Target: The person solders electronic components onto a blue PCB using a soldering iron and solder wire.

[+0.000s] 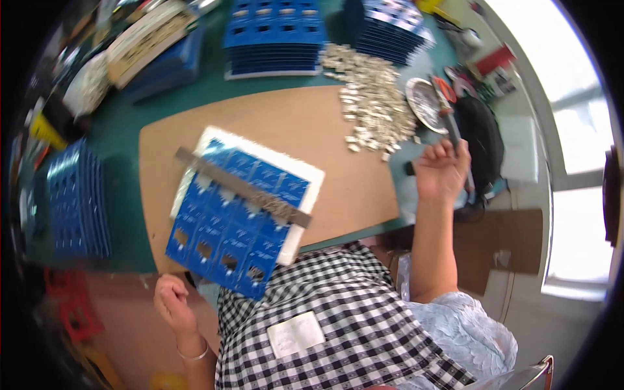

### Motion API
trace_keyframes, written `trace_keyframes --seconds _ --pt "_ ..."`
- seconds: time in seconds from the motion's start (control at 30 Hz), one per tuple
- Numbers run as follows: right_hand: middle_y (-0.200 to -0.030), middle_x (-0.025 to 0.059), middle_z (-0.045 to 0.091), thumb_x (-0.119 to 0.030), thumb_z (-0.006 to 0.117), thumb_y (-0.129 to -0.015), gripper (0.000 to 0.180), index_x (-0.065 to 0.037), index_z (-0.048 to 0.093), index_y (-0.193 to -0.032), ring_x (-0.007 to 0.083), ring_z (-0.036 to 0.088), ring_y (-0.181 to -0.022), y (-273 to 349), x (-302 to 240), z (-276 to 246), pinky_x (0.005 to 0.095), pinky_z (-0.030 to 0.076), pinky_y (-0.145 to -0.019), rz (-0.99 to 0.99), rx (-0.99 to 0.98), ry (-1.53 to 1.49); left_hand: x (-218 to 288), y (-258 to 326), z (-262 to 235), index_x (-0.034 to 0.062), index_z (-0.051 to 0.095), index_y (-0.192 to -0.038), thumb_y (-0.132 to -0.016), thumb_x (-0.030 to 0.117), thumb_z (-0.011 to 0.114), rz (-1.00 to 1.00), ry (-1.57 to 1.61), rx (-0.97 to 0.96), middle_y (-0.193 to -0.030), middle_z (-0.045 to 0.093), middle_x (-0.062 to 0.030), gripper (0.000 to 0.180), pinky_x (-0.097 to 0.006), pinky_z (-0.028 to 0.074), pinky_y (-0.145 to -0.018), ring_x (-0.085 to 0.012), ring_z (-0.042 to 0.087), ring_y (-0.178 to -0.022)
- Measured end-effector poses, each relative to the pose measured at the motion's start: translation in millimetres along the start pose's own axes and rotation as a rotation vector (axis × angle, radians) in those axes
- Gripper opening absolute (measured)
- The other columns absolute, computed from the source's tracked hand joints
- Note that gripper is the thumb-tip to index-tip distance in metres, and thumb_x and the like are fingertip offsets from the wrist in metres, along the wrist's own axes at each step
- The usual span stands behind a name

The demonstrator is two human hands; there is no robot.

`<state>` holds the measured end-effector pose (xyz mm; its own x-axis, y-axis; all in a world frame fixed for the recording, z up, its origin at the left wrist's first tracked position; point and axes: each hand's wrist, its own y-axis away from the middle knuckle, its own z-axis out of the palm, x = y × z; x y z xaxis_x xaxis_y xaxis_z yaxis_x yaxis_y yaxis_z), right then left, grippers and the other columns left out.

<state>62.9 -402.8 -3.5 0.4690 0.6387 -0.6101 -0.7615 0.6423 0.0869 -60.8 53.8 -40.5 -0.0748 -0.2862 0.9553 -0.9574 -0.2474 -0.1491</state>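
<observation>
Gripping, apparently, slim dark-handled tool [449, 121] with right hand [443, 172], right of blue perforated circuit-board panel [224, 224] under grey metal bar [244, 186]; curling left hand [175, 304] loosely below-left. Probably readying tool; next calls for reaching panel.

Bright light fills the windows [580, 237] along the right side, their panes split by a greyish frame [578, 181]. A green worktop [120, 133] spans the room's middle. Below its left end, the floor [136, 318] is reddish pink, with red plastic furniture [70, 305] near it. Brown cardboard [504, 234] sits low at right, below the windows' level.
</observation>
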Motion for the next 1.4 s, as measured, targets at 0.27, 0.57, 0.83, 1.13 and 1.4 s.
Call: trace_keyframes --seconds 0.27,0.57,0.83,1.13,1.4 --pt "-0.112 0.0208 0.061 -0.022 0.053 -0.092 0.032 0.002 0.051 -0.113 0.0312 0.063 -0.101 -32 -14 -57 0.0364 0.056 -0.085 -0.035 0.078 -0.217 -8 12 19 0.0064 0.047 -0.073 -0.103 0.036 0.032 -0.076 0.008 -0.126 -0.067 0.043 -0.0004 0.045 -0.02 0.024 -0.049 -0.0055 0.033 -0.055" --pt "-0.093 0.0089 0.061 -0.028 0.054 -0.093 0.035 -0.001 0.052 -0.116 0.0194 0.06 -0.08 54 44 15 0.0273 0.05 -0.065 0.473 -0.288 0.18 -1 17 36 0.0081 0.05 -0.079 -0.103 0.033 0.036 -0.387 0.129 0.045 -0.069 0.045 0.0031 0.037 -0.019 0.025 -0.049 -0.0033 0.035 -0.058" --pt "-0.085 0.0055 0.062 -0.031 0.065 -0.082 0.04 -0.014 0.058 -0.117 0.0268 0.063 -0.078 104 114 111 0.0383 0.047 -0.07 -0.699 -1.684 1.755 -2 14 39 0.0033 0.055 -0.103 -0.1 0.031 0.046 -0.521 0.513 -0.243 -0.074 0.053 0.0022 0.03 -0.017 0.023 -0.041 -0.0025 0.034 -0.046" --pt "-0.074 0.0115 0.064 -0.021 0.059 -0.086 0.044 -0.02 0.054 -0.129 0.0254 0.063 -0.064 88 120 114 0.038 0.049 -0.061 -0.265 -1.358 1.563 23 11 44 0.0052 0.062 -0.116 -0.097 0.018 0.054 -0.579 0.715 -0.242 -0.09 0.063 0.0019 0.025 -0.015 0.024 -0.044 0.0006 0.033 -0.05" --pt "-0.06 0.0083 0.049 -0.016 0.065 -0.082 0.046 -0.013 0.059 -0.127 0.0173 0.046 -0.052 46 64 58 0.0315 0.038 -0.051 -0.281 -1.078 1.767 75 -60 -79 -0.0006 0.058 -0.072 -0.094 0.018 0.06 -0.089 -0.703 0.618 -0.059 0.054 0.0009 0.029 -0.028 0.034 -0.046 -0.0074 0.045 -0.052"
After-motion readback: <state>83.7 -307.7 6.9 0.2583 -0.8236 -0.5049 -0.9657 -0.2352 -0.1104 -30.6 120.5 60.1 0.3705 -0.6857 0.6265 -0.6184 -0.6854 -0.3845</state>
